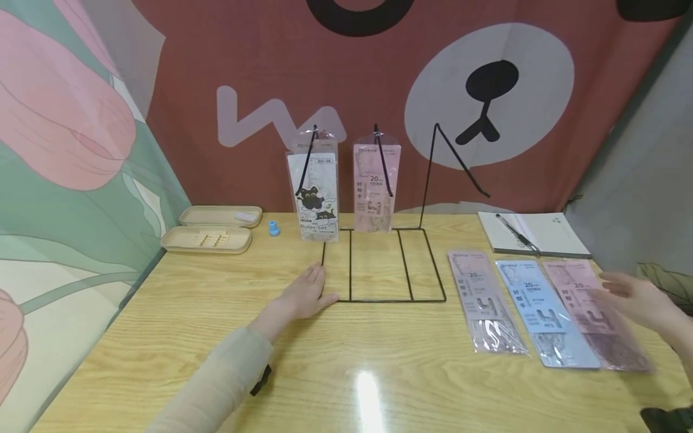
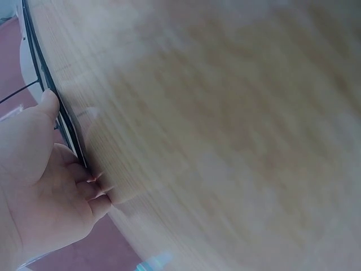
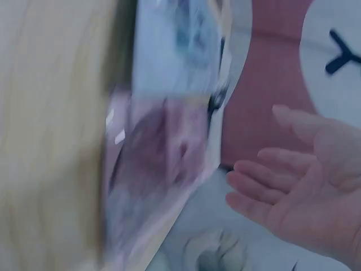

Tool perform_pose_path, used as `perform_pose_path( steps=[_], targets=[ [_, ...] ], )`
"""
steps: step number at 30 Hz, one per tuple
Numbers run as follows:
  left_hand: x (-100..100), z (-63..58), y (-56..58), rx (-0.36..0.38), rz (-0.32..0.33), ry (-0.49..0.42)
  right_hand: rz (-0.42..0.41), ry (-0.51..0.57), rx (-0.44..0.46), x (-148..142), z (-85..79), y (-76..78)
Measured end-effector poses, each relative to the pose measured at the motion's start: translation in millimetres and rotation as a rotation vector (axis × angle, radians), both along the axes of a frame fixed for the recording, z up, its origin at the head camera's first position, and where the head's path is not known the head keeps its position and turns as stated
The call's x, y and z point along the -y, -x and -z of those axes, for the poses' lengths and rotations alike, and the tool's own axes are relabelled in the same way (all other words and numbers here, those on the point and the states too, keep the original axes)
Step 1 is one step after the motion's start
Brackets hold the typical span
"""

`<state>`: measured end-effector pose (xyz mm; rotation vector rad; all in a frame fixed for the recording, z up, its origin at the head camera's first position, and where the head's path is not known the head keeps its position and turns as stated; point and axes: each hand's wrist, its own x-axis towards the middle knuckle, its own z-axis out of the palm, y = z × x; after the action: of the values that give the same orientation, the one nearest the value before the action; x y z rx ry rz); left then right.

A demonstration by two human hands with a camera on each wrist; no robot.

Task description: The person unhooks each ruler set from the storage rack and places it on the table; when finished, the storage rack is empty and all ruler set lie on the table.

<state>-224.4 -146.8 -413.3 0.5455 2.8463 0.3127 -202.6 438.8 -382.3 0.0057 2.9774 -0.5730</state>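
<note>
My left hand (image 1: 305,293) rests at the front left corner of a black wire display rack (image 1: 381,300), its thumb touching the front bar. In the left wrist view, the thumb and fingers meet the bar close to the tabletop. A white ruler set (image 1: 319,192) with cat drawings hangs from the rack's left hook, a pink ruler set (image 1: 373,186) from the middle one. The right hook (image 1: 460,159) is bare. My right hand (image 1: 644,297) hovers, fingers apart, over the rightmost pink packet (image 1: 595,319); the right wrist view shows nothing in it.
A blue ruler packet (image 1: 547,319) and a greyish-pink one (image 1: 482,300) lie to the left of the rightmost packet. Behind them is a notebook (image 1: 563,234) with a pen (image 1: 517,231) on it. An open beige case (image 1: 208,239) and a small blue object (image 1: 274,228) sit back left.
</note>
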Motion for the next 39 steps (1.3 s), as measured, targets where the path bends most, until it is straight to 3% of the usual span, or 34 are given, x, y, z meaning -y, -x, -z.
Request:
perform_pose_path(
  steps=[6,11,20,26,34,39],
  targets=[
    [1.4,1.0,1.8,-0.008,0.006,0.019,-0.166,0.087,-0.009,73.6,-23.7,5.1],
    [1.8,0.5,1.4,-0.004,0.006,0.012,-0.254,0.102,-0.02,124.3,-26.4,12.8],
    [5.0,-0.8,-0.5,-0.014,0.0,-0.01,-0.409,0.244,-0.053,196.0,-24.5,22.5],
    [4.0,-1.4,-0.6,-0.013,0.006,-0.009,-0.478,0.209,-0.059,225.5,-8.3,27.5],
    [1.8,-0.8,0.3,-0.009,0.009,0.002,-0.492,0.205,0.007,243.7,11.5,35.5],
    [2.2,0.8,0.8,-0.009,0.015,0.013,-0.469,0.143,0.059,247.2,17.8,38.2]
  ],
)
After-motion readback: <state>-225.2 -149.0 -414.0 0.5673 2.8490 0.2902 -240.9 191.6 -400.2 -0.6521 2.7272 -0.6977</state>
